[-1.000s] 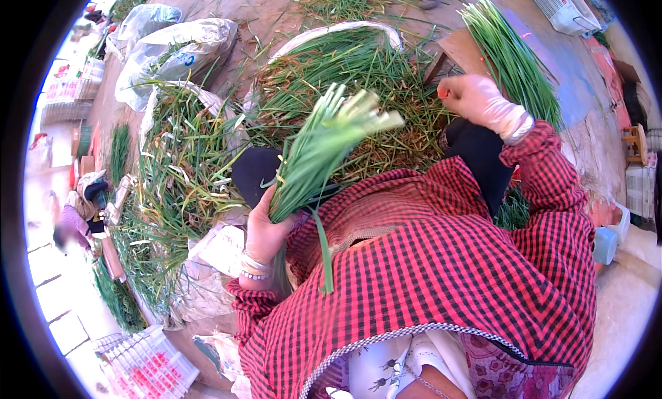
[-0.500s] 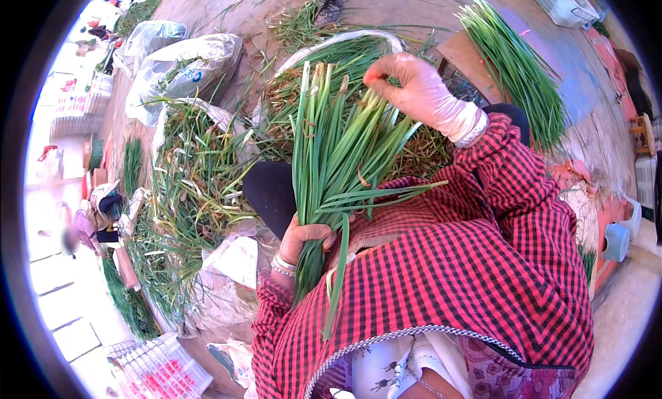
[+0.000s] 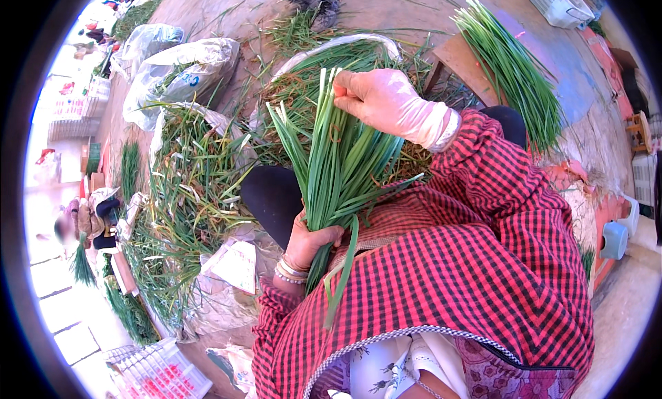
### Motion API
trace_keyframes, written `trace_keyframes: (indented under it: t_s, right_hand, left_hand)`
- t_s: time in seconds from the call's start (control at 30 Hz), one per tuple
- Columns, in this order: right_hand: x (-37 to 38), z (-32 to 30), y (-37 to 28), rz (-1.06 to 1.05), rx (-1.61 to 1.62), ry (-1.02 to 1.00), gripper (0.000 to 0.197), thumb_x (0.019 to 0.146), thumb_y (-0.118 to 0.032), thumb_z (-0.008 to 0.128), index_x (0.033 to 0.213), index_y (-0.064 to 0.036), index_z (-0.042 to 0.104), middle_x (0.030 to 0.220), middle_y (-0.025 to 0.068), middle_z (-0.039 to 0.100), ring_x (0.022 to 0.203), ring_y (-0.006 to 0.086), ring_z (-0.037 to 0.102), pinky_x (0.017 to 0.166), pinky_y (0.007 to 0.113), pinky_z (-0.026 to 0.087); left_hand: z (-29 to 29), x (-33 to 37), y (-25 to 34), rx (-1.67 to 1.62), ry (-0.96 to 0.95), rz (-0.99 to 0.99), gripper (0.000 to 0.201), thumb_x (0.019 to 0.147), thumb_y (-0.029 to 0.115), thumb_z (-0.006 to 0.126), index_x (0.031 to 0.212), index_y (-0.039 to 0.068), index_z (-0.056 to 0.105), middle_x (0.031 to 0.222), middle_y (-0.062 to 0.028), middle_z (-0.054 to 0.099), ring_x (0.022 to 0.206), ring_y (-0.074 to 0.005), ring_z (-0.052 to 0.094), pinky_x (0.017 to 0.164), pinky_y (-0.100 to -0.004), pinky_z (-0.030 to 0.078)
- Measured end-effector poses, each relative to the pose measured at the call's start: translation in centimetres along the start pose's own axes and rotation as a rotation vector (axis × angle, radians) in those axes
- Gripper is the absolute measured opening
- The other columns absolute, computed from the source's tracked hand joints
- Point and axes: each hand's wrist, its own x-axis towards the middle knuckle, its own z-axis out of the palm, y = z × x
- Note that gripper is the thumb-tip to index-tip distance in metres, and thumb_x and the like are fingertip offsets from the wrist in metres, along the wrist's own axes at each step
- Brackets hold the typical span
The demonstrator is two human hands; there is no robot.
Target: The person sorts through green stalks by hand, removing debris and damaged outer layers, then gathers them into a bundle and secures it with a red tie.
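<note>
A loose bunch of long green garlic chives stands upright before me, pale stem ends at the top. Low down, near its leafy end, my left hand is wrapped round it; bracelets circle that wrist. My right hand, in a thin whitish glove, pinches at the pale stem ends, its fingertips partly hidden behind the hand. Some stems fan out to the left, and a few leaves hang over my red-and-black checked garment. Behind the bunch lies a heap of green and brown trimmings.
A neat pile of chives lies on a low wooden stool at the far right. To my left spreads a tangled heap of leaves, with stuffed plastic bags beyond. Another person sits at the far left; someone's shoes are ahead.
My right hand has moved left and slightly down across the stem tops. The bunch and my left hand have shifted slightly, and the stems are spread differently. A second shoe has come into view ahead.
</note>
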Motion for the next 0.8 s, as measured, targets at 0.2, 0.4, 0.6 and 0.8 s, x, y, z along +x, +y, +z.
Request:
trace_keyframes:
  t_s: [0.2, 0.4, 0.6, 0.8]
  right_hand:
    - [-2.3, 0.7, -3.0, 0.128, 0.827, -0.482, 0.019, 0.09, -0.025, 0.063, 0.088, -0.0069, 0.06, 0.066, 0.002, 0.063, 0.058, 0.0102, 0.059, 0.053, 0.029, 0.048]
    - [-6.2, -1.7, -4.0, -0.201, 0.632, -1.023, 0.017, 0.091, -0.023, 0.062, 0.09, -0.0061, 0.064, 0.072, 0.0036, 0.066, 0.062, 0.012, 0.063, 0.057, 0.029, 0.05]
    - [-2.0, -3.7, -0.1, 0.037, 0.192, -0.135, 0.034, 0.086, -0.03, 0.07, 0.113, -0.0091, 0.065, 0.074, 0.0053, 0.067, 0.062, 0.0194, 0.065, 0.057, 0.03, 0.05]
    - [-0.8, 1.3, -1.1, -0.118, -0.015, -0.113, 0.027, 0.089, -0.036, 0.059, 0.098, -0.011, 0.065, 0.073, 0.0127, 0.065, 0.073, 0.0329, 0.067, 0.065, 0.042, 0.053]
  left_hand:
    - [0.0, 0.7, 0.8, -0.062, -0.038, -0.015, 0.031, 0.073, -0.01, 0.065, 0.102, -0.001, 0.061, 0.079, -0.0078, 0.065, 0.06, -0.0149, 0.06, 0.056, -0.0263, 0.049]
    - [-0.4, 1.6, 1.6, -0.08, 0.043, 0.022, 0.033, 0.072, -0.01, 0.064, 0.103, -0.002, 0.06, 0.081, -0.0088, 0.065, 0.06, -0.0155, 0.06, 0.055, -0.0262, 0.049]
    - [0.1, 1.6, 1.2, -0.1, 0.064, 0.031, 0.039, 0.071, -0.011, 0.065, 0.108, 0.001, 0.059, 0.085, -0.0075, 0.066, 0.06, -0.0135, 0.06, 0.053, -0.0248, 0.048]
    - [1.2, 2.1, 1.2, -0.066, 0.041, 0.062, 0.041, 0.071, -0.012, 0.065, 0.109, 0.002, 0.058, 0.086, -0.0081, 0.066, 0.06, -0.0136, 0.06, 0.054, -0.0245, 0.049]
